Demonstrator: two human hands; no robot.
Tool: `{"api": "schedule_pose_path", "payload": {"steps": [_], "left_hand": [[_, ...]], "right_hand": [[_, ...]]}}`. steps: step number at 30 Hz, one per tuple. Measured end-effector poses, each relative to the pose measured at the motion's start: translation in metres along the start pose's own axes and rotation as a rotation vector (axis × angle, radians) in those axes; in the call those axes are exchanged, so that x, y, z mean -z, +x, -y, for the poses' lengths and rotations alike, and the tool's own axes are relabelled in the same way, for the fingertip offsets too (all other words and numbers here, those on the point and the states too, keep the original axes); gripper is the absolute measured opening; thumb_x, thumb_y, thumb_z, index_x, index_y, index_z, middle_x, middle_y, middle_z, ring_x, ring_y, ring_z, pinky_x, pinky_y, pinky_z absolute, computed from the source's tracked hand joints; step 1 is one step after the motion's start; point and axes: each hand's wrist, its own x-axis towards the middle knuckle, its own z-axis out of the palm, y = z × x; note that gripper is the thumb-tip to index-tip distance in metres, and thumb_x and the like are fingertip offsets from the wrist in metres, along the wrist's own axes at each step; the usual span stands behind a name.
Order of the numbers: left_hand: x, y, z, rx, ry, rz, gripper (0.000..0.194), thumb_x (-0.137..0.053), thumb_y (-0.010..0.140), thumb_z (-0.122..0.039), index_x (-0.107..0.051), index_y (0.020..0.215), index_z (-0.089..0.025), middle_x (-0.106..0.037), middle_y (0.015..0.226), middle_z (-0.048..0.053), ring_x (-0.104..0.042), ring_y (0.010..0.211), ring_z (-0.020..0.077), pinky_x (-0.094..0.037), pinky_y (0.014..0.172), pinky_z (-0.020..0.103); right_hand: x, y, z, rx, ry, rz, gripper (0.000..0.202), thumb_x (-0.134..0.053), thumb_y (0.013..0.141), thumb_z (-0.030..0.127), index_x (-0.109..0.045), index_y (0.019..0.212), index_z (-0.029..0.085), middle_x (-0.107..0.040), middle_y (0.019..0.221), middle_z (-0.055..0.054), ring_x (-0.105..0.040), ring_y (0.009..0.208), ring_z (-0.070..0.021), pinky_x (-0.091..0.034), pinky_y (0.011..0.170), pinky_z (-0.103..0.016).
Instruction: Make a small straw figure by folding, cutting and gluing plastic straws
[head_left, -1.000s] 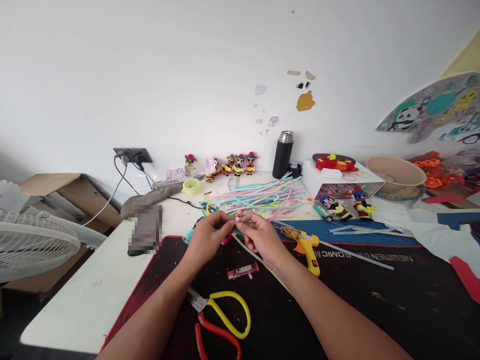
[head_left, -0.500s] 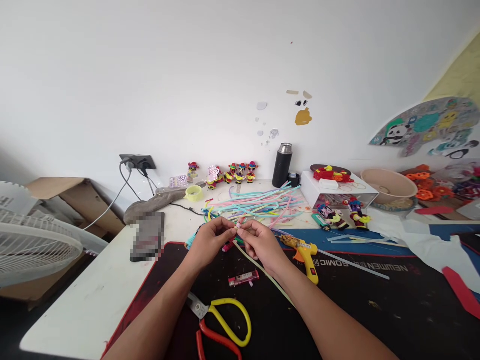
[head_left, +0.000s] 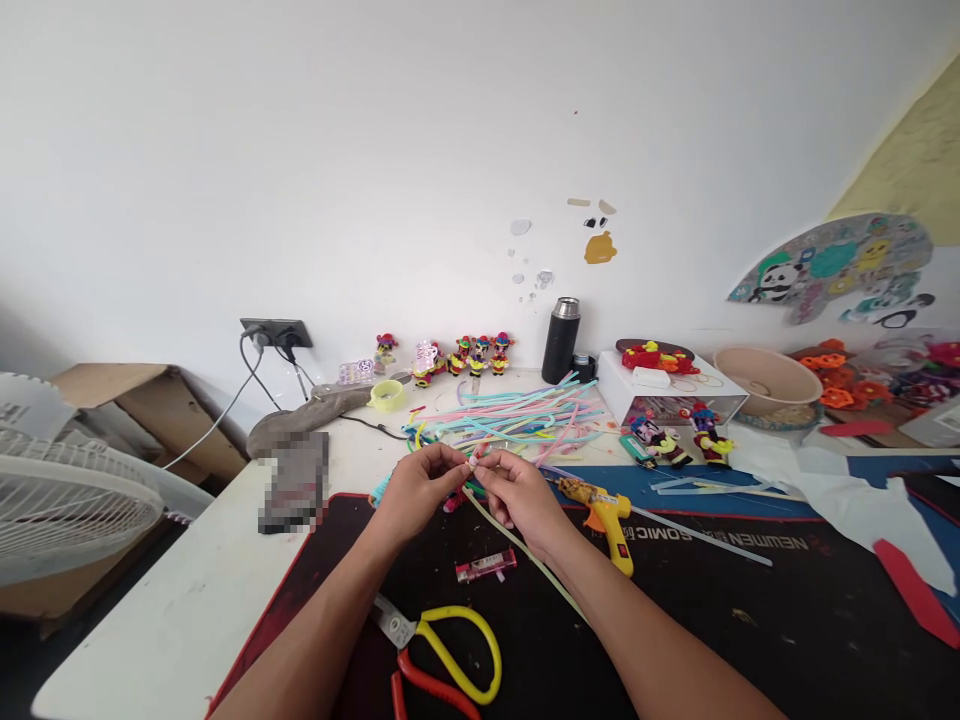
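My left hand (head_left: 418, 490) and my right hand (head_left: 517, 495) meet above the back of the black mat, fingertips pinched together. Between them is a small white and red piece (head_left: 474, 461), too small to name and mostly covered by fingers. A pale yellow-green pipe cleaner (head_left: 510, 533) slants from beneath the fingers to under my right forearm; whether it is held I cannot tell. Something pink lies partly hidden below the hands. Nearer me are a pink lighter (head_left: 486, 566) and scissors (head_left: 459, 650) with one yellow and one red handle. A yellow glue gun (head_left: 616, 520) lies right of my right hand.
Pastel pipe cleaners (head_left: 517, 408) are heaped behind my hands. Small figures (head_left: 480, 355) stand along the wall near a black thermos (head_left: 561, 342). A white box (head_left: 675, 385) and a pink bowl (head_left: 766, 378) sit to the right, a fan (head_left: 82, 500) at the left.
The view has tilted up slightly, so the table appears a little lower. Both hands keep pinching at the same place, with the fingers shifted slightly around the small piece.
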Motion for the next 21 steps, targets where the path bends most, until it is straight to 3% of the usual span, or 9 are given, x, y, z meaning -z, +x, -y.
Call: {"api": "schedule_pose_path", "payload": {"steps": [15, 21], "left_hand": [[-0.0007, 0.0014, 0.0009, -0.025, -0.001, -0.049, 0.036, -0.083, 0.074, -0.052, -0.072, 0.084, -0.018, -0.071, 0.078, 0.003, -0.062, 0.072, 0.0177, -0.046, 0.065, 0.028], [-0.0008, 0.0017, 0.0033, 0.001, -0.037, 0.007, 0.039, -0.085, 0.072, -0.052, -0.073, 0.086, -0.018, -0.073, 0.080, 0.004, -0.064, 0.073, 0.0185, -0.046, 0.066, 0.029]], "right_hand": [[-0.0035, -0.0022, 0.0025, -0.006, 0.054, 0.008, 0.041, -0.077, 0.074, 0.054, -0.060, 0.091, 0.021, -0.047, 0.048, 0.011, -0.035, 0.038, -0.0070, -0.023, 0.037, -0.019], [-0.0037, -0.0018, 0.0012, -0.004, 0.038, -0.008, 0.043, -0.080, 0.071, 0.054, -0.056, 0.087, 0.022, -0.047, 0.047, 0.011, -0.034, 0.037, -0.0064, -0.022, 0.036, -0.018]]}}
